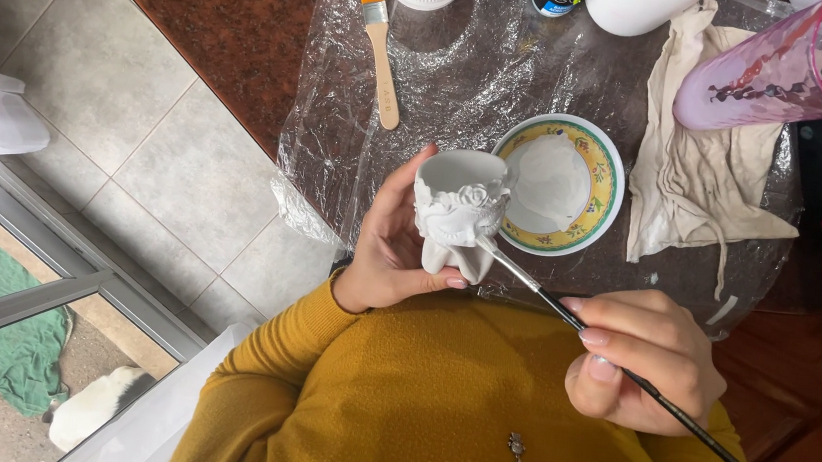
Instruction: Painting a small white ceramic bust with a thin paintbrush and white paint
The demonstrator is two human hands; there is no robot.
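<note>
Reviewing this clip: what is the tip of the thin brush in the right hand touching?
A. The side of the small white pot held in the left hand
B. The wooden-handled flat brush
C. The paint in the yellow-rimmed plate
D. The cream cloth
A: the right hand holds the thin brush with its tip against the relief side of the white pot, which the left hand grips above the plastic sheet.
</note>
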